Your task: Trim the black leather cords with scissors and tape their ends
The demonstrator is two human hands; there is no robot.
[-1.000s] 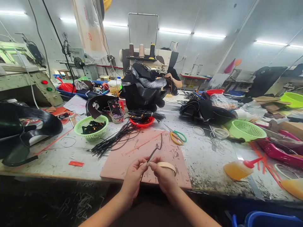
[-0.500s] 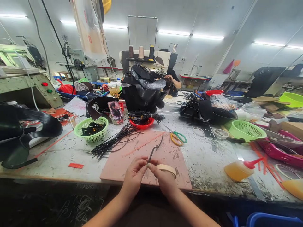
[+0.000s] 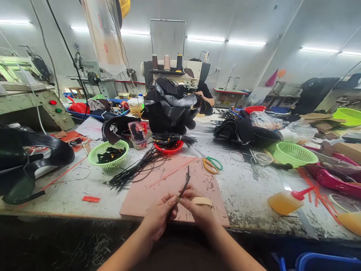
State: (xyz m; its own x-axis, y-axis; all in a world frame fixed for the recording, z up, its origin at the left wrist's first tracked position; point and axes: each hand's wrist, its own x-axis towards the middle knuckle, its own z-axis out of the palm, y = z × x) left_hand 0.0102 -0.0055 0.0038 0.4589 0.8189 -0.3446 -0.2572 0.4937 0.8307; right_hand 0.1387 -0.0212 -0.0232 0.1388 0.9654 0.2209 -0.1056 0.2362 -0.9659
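Observation:
Near the front edge of a pink board (image 3: 141, 199), my two hands meet over a thin dark braided cord (image 3: 185, 184). My left hand (image 3: 160, 210) is closed on the cord, thumb and fingers pinching it. My right hand (image 3: 197, 207) is closed close beside it, fingertips at the same spot on the cord. One end of the cord points up and away from me over the board. A roll of beige tape (image 3: 202, 202) is by my right hand, partly hidden behind it; whether that hand touches it I cannot tell.
Scissors (image 3: 211, 164) with green and orange handles lie beyond the board. A bundle of black cords (image 3: 129, 173), a green basket (image 3: 108, 165) and a red bowl (image 3: 172, 151) stand left of them. A glue bottle (image 3: 286, 202) is at right. A person (image 3: 207, 96) works behind the sewing machine.
My hands have shifted slightly down, and the left hand has turned and closed more around the cord. The cord's free end has moved left and looks straighter.

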